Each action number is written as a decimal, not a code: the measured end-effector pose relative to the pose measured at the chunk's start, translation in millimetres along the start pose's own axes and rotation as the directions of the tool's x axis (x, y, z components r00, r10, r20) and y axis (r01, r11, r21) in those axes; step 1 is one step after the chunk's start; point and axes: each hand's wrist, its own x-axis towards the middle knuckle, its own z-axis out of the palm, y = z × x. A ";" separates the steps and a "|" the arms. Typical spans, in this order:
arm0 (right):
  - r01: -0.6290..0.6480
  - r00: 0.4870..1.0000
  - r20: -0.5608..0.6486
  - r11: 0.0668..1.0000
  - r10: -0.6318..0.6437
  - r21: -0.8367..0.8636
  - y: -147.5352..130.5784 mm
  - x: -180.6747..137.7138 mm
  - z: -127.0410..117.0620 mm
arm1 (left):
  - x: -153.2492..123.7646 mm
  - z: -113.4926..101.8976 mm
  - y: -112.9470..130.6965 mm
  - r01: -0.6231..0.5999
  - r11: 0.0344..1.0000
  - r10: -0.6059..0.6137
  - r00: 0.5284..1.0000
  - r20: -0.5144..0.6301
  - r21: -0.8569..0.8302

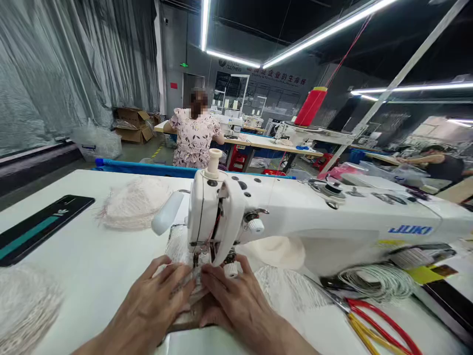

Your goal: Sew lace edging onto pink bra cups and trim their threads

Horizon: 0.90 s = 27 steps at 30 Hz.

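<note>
A person's hands, left [153, 293] and right [236, 296], nearly meet at the needle end of a white sewing machine [295, 212], fingers resting on pale mesh fabric [179, 245]; whether they pinch it cannot be told. The cloth lies beneath and just ahead of the fingertips, its visible length running away past the machine's left side, nearer the left hand. Left of the machine sits a fabric pile [135, 204]; to its right, scissors [346, 306]; beyond it, a co-worker [195, 135] in a floral print.
</note>
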 end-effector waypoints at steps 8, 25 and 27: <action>-0.035 0.996 0.074 0.998 0.040 -0.061 4.5 3.2 -3.4 | 10.1 7.7 -8.0 0.051 0.999 -0.052 0.998 -0.047 -0.009; -0.062 0.998 0.003 0.986 0.063 -0.155 -4.5 1.7 -23.6 | -11.8 19.3 1.7 0.020 1.000 -0.022 0.997 -0.072 -0.023; -0.030 0.999 0.023 0.994 0.033 -0.102 -8.7 0.8 -20.5 | -14.4 21.5 2.4 0.033 0.999 -0.033 0.997 -0.069 -0.007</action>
